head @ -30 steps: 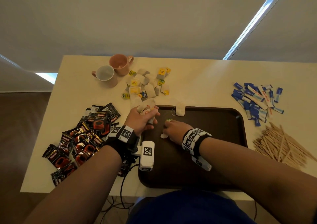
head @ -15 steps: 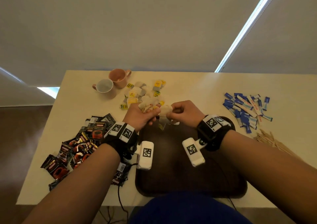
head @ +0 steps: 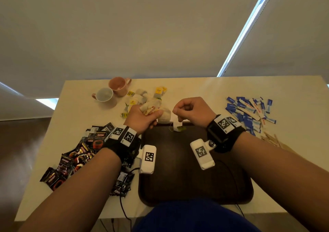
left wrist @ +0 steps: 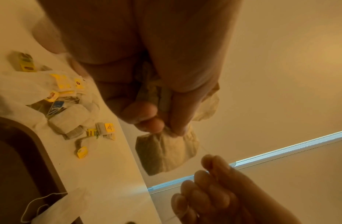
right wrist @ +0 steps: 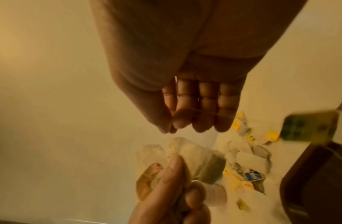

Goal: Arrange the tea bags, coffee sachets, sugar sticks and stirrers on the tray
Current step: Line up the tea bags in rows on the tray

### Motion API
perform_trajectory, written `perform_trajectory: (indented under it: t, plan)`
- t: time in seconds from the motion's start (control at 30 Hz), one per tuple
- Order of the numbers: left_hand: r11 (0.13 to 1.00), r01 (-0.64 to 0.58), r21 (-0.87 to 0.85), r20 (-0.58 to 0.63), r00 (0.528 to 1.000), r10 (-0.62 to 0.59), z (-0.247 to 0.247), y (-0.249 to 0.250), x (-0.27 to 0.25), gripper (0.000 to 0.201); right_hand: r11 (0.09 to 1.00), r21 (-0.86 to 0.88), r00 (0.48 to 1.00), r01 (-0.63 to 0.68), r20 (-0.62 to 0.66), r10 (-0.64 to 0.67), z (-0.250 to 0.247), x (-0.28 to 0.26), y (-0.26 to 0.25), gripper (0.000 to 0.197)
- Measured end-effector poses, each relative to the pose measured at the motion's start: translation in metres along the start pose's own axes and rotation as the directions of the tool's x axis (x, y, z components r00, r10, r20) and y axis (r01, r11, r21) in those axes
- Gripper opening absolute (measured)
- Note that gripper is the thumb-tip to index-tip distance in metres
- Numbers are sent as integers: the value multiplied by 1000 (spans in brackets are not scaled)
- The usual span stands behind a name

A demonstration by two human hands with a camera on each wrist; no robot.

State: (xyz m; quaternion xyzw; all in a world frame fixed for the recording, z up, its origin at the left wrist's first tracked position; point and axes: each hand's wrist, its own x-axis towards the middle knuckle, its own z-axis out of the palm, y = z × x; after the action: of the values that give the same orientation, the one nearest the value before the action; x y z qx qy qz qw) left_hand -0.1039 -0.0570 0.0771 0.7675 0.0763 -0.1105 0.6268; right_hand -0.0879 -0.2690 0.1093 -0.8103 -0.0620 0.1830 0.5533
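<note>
My left hand point(head: 145, 115) grips a bunch of tea bags point(head: 151, 107) above the tray's far left corner; one bag point(left wrist: 166, 151) hangs out past its fingers. Just to the right, my right hand point(head: 188, 109) pinches a thin tea bag thread point(right wrist: 204, 112) between thumb and forefinger, and a green-yellow tag point(right wrist: 310, 128) dangles from it. The dark brown tray point(head: 178, 178) lies in front of me. One white tea bag point(head: 177, 125) lies across its far rim. Loose tea bags point(head: 140, 96) are piled behind the left hand.
Coffee sachets point(head: 80, 151) are heaped left of the tray. On the right lie blue and white sugar sticks point(head: 249, 110) and, nearer, wooden stirrers point(head: 272, 139). A pink mug point(head: 118, 86) and a white mug point(head: 104, 94) stand at the back left. Cables hang off the near edge.
The right hand rose from the tray to the bunch in my left hand, then drew a thread away to the right. The left hand lifted slightly with its tea bags.
</note>
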Motion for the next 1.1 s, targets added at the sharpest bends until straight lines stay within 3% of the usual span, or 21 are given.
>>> perform_trajectory:
  t: [0.13,0.3,0.5,0.7,0.9,1.03,1.1]
  plan:
    - [999,-48,10,30,998,48,0,3,-2,14,991,132,997,-31,-69,41,4,5,-12,10]
    - [987,-116,107,70,992,109,-1,6,-4,20,982,178,991,-63,-107,83,5,13,-22,15]
    - [994,-90,69,-42,995,93,0,10,2,22,986,163,998,-46,60,37,13,4,-33,14]
    - [998,-42,-38,-56,998,40,0,17,9,18,978,164,982,-129,156,103,23,-8,-12,14]
    - [992,-56,112,30,998,53,-9,15,13,23,1000,6,995,15,-102,-14,20,-1,-5,16]
    - [979,-59,196,116,993,36,-10,17,13,21,987,-157,996,24,-80,-37,15,8,-5,22]
    - [977,-62,205,95,995,43,-9,18,13,21,985,-169,997,16,-70,-28,14,10,-6,19]
